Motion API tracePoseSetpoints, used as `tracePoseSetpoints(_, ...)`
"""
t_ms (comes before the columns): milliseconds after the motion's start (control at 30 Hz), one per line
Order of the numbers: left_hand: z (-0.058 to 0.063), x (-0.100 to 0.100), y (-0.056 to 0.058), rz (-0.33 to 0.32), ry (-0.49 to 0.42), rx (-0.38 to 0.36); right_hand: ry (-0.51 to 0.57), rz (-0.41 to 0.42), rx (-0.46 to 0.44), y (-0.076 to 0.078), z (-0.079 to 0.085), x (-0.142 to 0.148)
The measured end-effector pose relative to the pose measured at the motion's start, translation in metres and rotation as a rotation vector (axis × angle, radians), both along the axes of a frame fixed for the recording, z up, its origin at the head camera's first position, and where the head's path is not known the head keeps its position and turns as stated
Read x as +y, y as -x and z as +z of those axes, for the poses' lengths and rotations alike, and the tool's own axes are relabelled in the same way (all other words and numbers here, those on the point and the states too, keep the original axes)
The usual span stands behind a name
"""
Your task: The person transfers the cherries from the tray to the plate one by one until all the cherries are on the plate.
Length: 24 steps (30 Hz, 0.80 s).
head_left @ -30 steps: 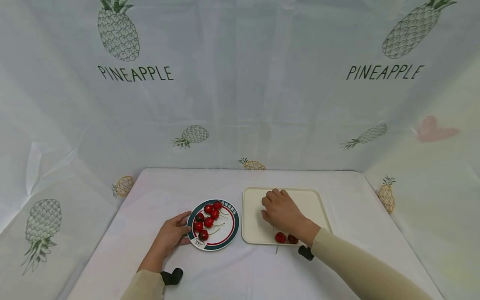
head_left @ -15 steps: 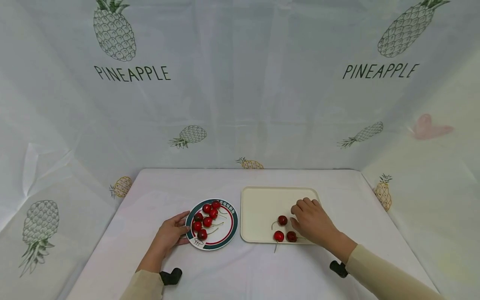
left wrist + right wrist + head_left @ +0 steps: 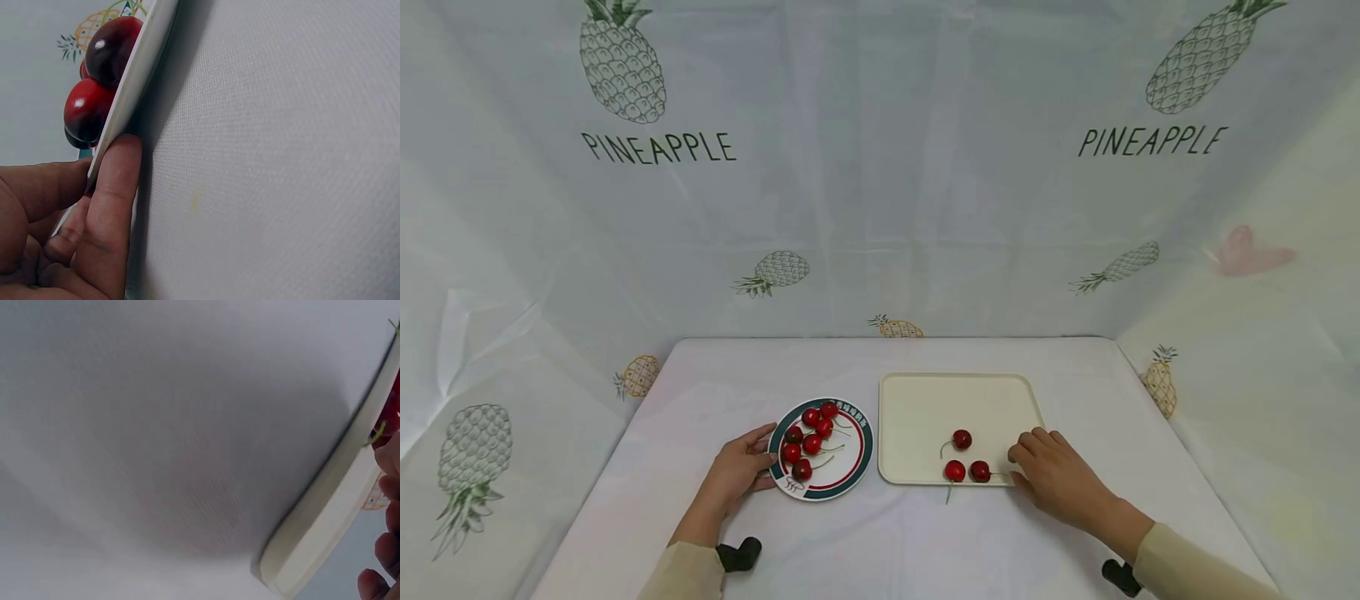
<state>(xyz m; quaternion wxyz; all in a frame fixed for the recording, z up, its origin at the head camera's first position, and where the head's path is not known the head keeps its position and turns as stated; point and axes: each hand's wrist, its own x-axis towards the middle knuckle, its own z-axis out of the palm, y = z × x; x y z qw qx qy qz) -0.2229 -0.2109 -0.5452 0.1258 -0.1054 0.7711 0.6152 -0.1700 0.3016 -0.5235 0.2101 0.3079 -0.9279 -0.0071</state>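
My left hand (image 3: 736, 467) pinches the left rim of a round white plate (image 3: 850, 454) with a dark green border. In the left wrist view the thumb (image 3: 53, 184) lies over the rim and fingers reach beneath it. Several red cherries (image 3: 812, 444) with stems lie on the plate. Three more cherries sit in a cream tray (image 3: 917, 417): one farther back (image 3: 962, 439), two by the front rim. My right hand (image 3: 1063, 483) hovers at the tray's front right corner, fingers loosely bent and holding nothing. Its thumb tip is near the stem (image 3: 377, 433) of the rightmost cherry (image 3: 980, 472).
Plate and tray stand side by side on a white-covered table (image 3: 820, 550), a narrow gap between them. Behind and around the table hangs a pale curtain (image 3: 880, 183) printed with pineapples. A black strap piece (image 3: 740, 554) sits at the left wrist.
My right hand has moved from over the tray's middle to its front right corner, uncovering the cherry farther back. The left hand keeps its grip on the plate.
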Motion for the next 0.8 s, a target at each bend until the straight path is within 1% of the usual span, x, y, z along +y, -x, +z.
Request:
tracePoseSetpoints(133,0.000,-0.001,0.000,0.005,-0.004,0.000,0.027,0.050,0.025,-0.001,-0.009,0.000)
tracePoseSetpoints(200,0.000,0.000,0.001,0.007,-0.004,0.002,0.034,0.062,0.029,0.000,-0.011,0.000)
tracePoseSetpoints(567,-0.002,-0.001,0.000,0.003,-0.010,0.011,0.069,0.104,0.020,0.005,-0.019,-0.002)
tracePoseSetpoints(667,-0.002,-0.001,0.000,0.012,-0.011,0.006,0.073,0.116,0.021,0.006,-0.022,-0.002)
tracePoseSetpoints(800,-0.002,0.000,0.000,0.013,-0.004,0.004,0.077,0.119,0.012,0.007,-0.023,-0.001)
